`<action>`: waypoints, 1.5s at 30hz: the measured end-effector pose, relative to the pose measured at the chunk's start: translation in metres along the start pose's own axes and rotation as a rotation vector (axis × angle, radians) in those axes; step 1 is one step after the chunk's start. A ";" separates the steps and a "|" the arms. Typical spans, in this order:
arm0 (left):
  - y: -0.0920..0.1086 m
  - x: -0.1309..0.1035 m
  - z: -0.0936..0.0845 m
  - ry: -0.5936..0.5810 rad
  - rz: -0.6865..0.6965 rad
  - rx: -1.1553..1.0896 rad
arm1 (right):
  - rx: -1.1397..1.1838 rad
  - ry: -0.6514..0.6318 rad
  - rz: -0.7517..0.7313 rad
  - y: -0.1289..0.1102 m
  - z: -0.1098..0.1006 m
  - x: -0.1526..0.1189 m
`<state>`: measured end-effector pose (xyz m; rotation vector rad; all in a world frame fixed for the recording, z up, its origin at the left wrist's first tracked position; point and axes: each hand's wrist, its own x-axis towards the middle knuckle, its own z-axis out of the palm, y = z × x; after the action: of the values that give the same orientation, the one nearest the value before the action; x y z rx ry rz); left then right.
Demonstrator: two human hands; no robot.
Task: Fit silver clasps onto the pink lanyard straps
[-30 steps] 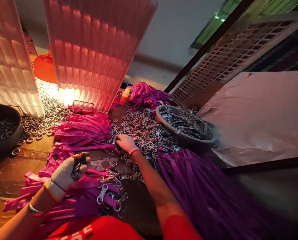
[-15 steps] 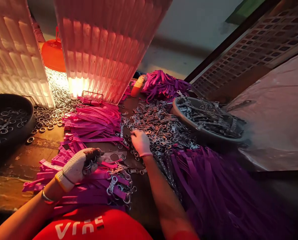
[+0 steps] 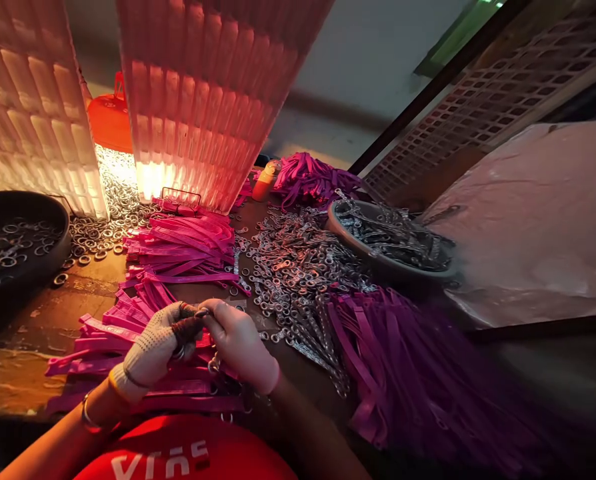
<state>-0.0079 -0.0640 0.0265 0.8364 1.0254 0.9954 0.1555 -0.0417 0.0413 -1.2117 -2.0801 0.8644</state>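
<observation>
The cluttered surface (image 3: 38, 327) holds loose metal clasps (image 3: 298, 267) and unfitted purple straps (image 3: 403, 360). Left hand (image 3: 153, 343) grips rings; right hand (image 3: 241, 343) pinches 1 clasp against it, with much seemingly left.

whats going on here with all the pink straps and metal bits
A person at a cluttered table has both hands together over a pile of pink straps. The gloved left hand clutches small metal rings, and the bare right hand meets it at the fingertips. Loose metal clips and a filled bowl lie beyond.

Orange bottle (image 3: 265, 187) (beside glowing lamp (image 3: 198, 120))
</observation>
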 end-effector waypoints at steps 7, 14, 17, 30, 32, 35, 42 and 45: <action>0.002 0.005 0.001 0.000 0.044 0.141 | -0.162 0.040 -0.131 0.006 0.002 -0.007; 0.007 0.043 0.014 -0.116 -0.303 -0.288 | 0.002 0.030 0.074 0.020 -0.010 -0.005; 0.011 0.071 0.025 -0.183 -0.374 -0.230 | 0.184 0.067 0.200 0.037 -0.025 -0.003; 0.016 0.192 0.061 0.009 0.151 0.978 | 0.181 0.375 0.287 0.082 -0.017 -0.011; 0.021 0.177 0.058 -0.001 0.200 0.987 | 0.120 0.380 0.236 0.078 -0.022 -0.010; 0.035 0.139 0.039 -0.050 0.203 0.922 | 0.011 0.354 0.119 0.068 -0.028 -0.008; 0.041 0.040 0.000 -0.098 -0.056 0.352 | -0.344 0.178 -0.025 0.016 -0.014 0.005; 0.036 0.016 -0.001 -0.068 -0.011 0.353 | -0.608 0.098 -0.062 -0.002 -0.005 0.003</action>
<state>-0.0149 -0.0374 0.0547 1.1439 1.1636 0.7806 0.1564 -0.0384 0.0463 -1.4363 -2.3621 0.1259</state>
